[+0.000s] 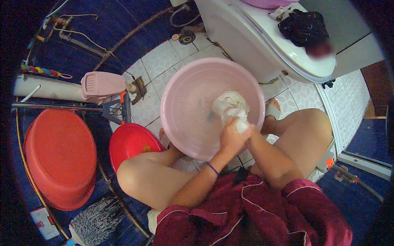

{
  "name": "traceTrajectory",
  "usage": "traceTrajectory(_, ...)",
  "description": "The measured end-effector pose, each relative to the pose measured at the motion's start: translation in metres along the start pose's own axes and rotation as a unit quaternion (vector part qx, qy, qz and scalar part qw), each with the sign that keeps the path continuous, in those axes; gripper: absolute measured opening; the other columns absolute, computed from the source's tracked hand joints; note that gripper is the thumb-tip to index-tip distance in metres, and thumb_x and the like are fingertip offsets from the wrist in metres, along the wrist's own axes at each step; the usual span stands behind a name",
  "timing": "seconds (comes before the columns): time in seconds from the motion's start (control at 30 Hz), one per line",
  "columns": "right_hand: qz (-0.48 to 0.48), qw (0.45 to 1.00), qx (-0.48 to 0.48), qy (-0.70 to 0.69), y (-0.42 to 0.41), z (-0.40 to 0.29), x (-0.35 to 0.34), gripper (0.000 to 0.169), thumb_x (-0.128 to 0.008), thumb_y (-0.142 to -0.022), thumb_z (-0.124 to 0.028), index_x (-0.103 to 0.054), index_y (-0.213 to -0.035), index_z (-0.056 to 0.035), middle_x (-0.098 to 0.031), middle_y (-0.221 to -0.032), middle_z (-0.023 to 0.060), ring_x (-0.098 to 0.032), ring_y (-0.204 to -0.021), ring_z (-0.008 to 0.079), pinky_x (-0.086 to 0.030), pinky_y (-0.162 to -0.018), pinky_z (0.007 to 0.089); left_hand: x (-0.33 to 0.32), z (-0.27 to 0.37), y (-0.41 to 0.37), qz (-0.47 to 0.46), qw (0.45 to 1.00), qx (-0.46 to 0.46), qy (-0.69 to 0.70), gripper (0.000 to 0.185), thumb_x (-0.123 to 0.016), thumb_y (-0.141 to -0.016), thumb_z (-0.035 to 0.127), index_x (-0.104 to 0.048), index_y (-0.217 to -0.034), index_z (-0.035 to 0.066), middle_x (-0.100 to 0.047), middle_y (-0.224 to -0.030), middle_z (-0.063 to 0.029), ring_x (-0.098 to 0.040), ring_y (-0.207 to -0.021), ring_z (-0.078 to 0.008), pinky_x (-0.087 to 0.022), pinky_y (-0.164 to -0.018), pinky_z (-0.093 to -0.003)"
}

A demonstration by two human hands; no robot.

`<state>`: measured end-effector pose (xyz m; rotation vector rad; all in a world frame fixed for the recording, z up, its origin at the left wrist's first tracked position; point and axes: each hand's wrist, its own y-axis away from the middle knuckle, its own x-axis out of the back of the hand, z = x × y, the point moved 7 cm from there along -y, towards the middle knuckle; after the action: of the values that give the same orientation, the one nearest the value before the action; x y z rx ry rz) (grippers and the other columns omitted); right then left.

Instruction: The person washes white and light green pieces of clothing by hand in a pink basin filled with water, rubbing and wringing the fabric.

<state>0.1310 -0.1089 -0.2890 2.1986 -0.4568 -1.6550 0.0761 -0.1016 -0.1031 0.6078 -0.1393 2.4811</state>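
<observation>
A pink plastic basin stands on the tiled floor between my legs, with cloudy water in its bottom. Over its near right part I hold a wet white cloth, bunched up with whitish suds on it. My left hand, with a dark band on its wrist, grips the near end of the bundle. Against it, my right hand is closed on the same cloth. The two hands touch, and the fingers are partly hidden. The cloth's far end hangs low over the water; whether it dips in, I cannot tell.
At the upper right is a white toilet, with dark cloth on its lid. A red basin, a larger red tub, a pink washboard and a mop head are on the left. A floor drain lies beyond.
</observation>
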Motion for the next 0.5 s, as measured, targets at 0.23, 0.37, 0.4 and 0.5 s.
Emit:
traceTrajectory(0.23, 0.127, 0.978, 0.107, 0.123, 0.036, -0.019, -0.112, 0.027, -0.043, -0.073, -0.012, -0.049, -0.098, -0.0028, -0.052, -0.094, 0.0114, -0.052, -0.084, 0.0209, -0.044, -0.073, 0.0355, 0.057, -0.072, -0.035, 0.145, 0.982, 0.058, -0.105, 0.035, -0.054, -0.072, 0.036, -0.056, -0.080, 0.002, -0.055, -0.078, -0.0173, -0.053, -0.071, -0.0339, -0.041, -0.065, -0.0404)
traceTrajectory(0.37, 0.137, 0.952, 0.207, 0.177, 0.049, -0.062, -0.115, 0.030, -0.045, -0.069, -0.017, -0.051, -0.097, -0.0070, -0.051, -0.094, 0.0073, -0.048, -0.087, 0.0194, -0.039, -0.079, 0.0342, 0.060, -0.132, -0.040, 0.160, 0.975, 0.143, -0.064, 0.034, -0.048, -0.078, 0.033, -0.054, -0.087, 0.000, -0.054, -0.083, -0.0207, -0.051, -0.078, -0.0350, -0.039, -0.069, -0.0394)
traceTrajectory(0.4, 0.142, 0.941, 0.201, 0.231, 0.049, -0.064, -0.122, 0.031, -0.046, -0.069, -0.018, -0.051, -0.098, -0.0076, -0.050, -0.095, 0.0070, -0.047, -0.089, 0.0189, -0.037, -0.080, 0.0338, 0.066, -0.158, -0.034, 0.178, 0.968, 0.157, -0.080, 0.034, -0.048, -0.078, 0.032, -0.053, -0.089, 0.000, -0.053, -0.085, -0.0214, -0.051, -0.080, -0.0352, -0.039, -0.070, -0.0389)
traceTrajectory(0.5, 0.189, 0.862, 0.175, 0.436, 0.045, -0.073, -0.110, 0.040, -0.056, -0.066, -0.023, -0.051, -0.103, -0.0076, -0.048, -0.102, 0.0109, -0.039, -0.103, 0.0211, -0.030, -0.088, 0.0347, 0.074, -0.213, -0.025, 0.179, 0.960, 0.206, -0.055, 0.038, -0.051, -0.076, 0.031, -0.049, -0.100, 0.002, -0.048, -0.099, -0.0216, -0.045, -0.092, -0.0360, -0.036, -0.077, -0.0388)
